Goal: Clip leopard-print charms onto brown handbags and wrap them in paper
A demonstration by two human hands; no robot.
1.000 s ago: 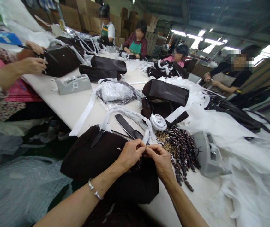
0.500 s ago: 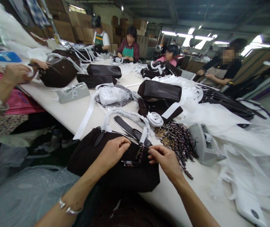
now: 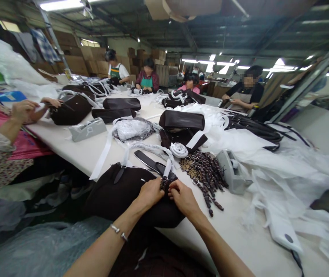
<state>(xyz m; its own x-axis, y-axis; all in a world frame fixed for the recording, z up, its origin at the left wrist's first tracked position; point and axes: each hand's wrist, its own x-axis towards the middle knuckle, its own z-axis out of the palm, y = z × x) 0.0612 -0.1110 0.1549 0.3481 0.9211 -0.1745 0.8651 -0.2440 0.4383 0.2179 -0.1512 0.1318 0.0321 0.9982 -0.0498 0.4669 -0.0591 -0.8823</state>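
A dark brown bag (image 3: 112,200) lies at the table's near edge, its handle (image 3: 144,145) wrapped in white material. My left hand (image 3: 152,191) is closed on a beaded charm (image 3: 164,184) hanging by the right base of the handle. Close beside it, my right hand (image 3: 181,193) has its fingers pinched together at the right of the charm; what they hold, if anything, is hidden. A black strap (image 3: 147,161) lies behind the hands. To the right is a pile of similar braided charms (image 3: 206,171) with metal rings.
Behind the pile stands a grey tape dispenser (image 3: 230,173); another (image 3: 87,129) is at the left. Stacked dark bags (image 3: 181,120) and a white roll (image 3: 178,150) lie ahead. A co-worker's hands (image 3: 24,110) are at the left. White sheeting covers the right side.
The view has tilted up and shifted right. My left hand has moved right onto the charm, closer to my right hand, and now covers part of it.
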